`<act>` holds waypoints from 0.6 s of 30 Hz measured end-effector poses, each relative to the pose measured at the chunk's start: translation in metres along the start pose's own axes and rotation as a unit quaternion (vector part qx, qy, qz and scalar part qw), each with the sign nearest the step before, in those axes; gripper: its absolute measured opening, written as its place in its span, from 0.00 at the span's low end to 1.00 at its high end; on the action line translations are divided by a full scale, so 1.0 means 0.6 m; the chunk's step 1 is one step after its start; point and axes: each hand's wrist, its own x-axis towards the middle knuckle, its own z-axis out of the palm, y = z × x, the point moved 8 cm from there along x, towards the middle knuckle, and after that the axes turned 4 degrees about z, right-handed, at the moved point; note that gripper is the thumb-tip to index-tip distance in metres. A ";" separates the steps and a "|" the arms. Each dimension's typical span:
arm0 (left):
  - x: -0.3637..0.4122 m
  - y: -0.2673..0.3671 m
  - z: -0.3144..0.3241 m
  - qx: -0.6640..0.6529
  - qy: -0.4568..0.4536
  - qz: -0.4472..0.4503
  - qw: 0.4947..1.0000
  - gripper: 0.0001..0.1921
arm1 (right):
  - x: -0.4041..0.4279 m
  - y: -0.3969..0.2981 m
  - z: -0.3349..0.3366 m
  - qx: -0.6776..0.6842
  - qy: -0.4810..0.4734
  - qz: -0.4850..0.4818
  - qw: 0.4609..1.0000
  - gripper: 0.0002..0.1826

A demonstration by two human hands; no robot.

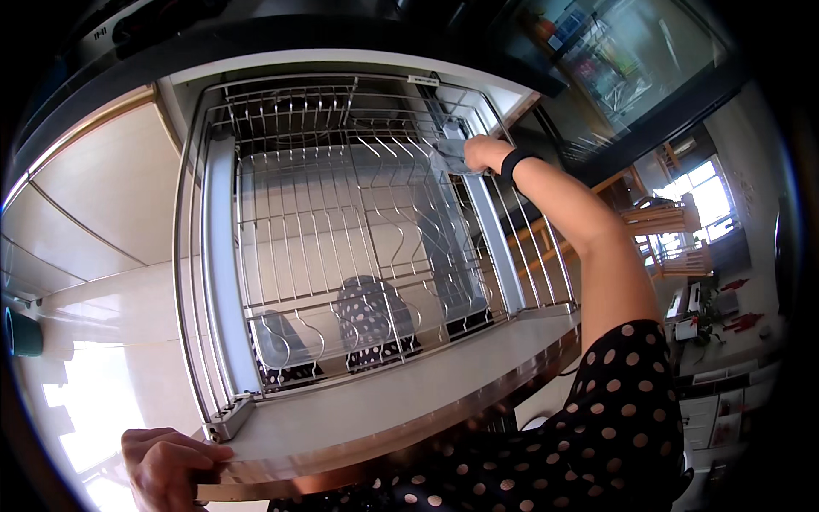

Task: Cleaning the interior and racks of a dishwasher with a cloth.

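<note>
A pulled-out kitchen drawer holds a metal wire dish rack (356, 187) with straight and wavy wires. Beneath the wires lies a translucent plastic drip tray (281, 163). My right hand (486, 153), with a black band at the wrist, grips a greyish cloth (448, 157) at the rack's far right side, by the right drawer rail (492, 237). Its fingertips are partly hidden. At the near left corner, my left hand (169, 464) holds the edge of the drawer front (409, 409), with fingers curled around it. No dishes show in the rack.
A black countertop (288, 38) runs above the drawer. White cabinet fronts (102, 192) stand at left, with a dark green container (24, 331) at the far left. A glass surface (640, 70) is at upper right. Wooden chairs (665, 217) and a potted plant (704, 326) are farther right.
</note>
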 end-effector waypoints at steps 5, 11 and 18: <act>-0.003 0.016 0.002 -0.011 0.045 -0.018 0.999 0.15 | -0.085 -0.023 0.080 0.129 -0.268 0.082 0.951 0.13; -0.009 0.015 -0.006 -0.007 0.057 -0.037 0.998 0.16 | -0.197 -0.064 0.155 0.153 -0.505 0.128 0.840 0.22; -0.004 -0.009 -0.004 -0.098 0.062 -0.039 0.992 0.10 | -0.316 -0.114 0.190 0.083 -0.680 0.052 0.727 0.21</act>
